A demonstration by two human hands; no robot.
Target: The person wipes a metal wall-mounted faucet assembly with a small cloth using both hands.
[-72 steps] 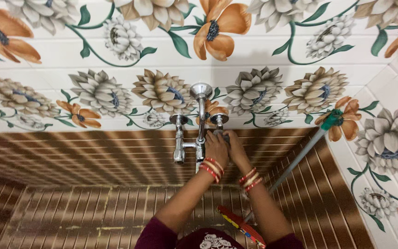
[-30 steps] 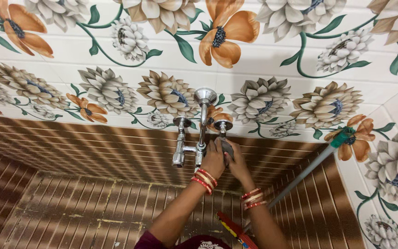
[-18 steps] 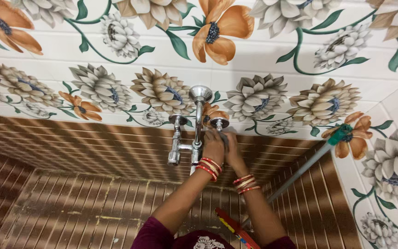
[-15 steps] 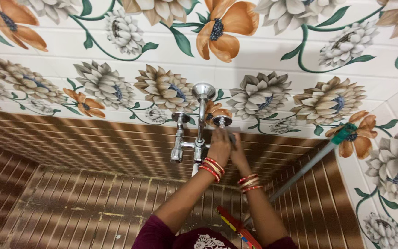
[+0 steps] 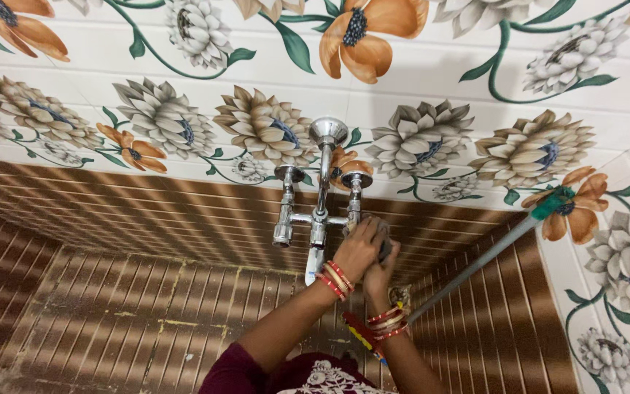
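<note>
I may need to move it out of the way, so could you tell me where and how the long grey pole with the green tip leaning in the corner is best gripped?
Probably grip the grey pole on its bare middle shaft, coming from the open left side, since the flowered wall lies close on its right. The shaft is slim and slanted, so fingers should wrap around it; its lower end is hidden behind the right hand.

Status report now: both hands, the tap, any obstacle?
Left hand and right hand on grey scrubber. At chrome tap, right valve. Nothing blocking.
</note>
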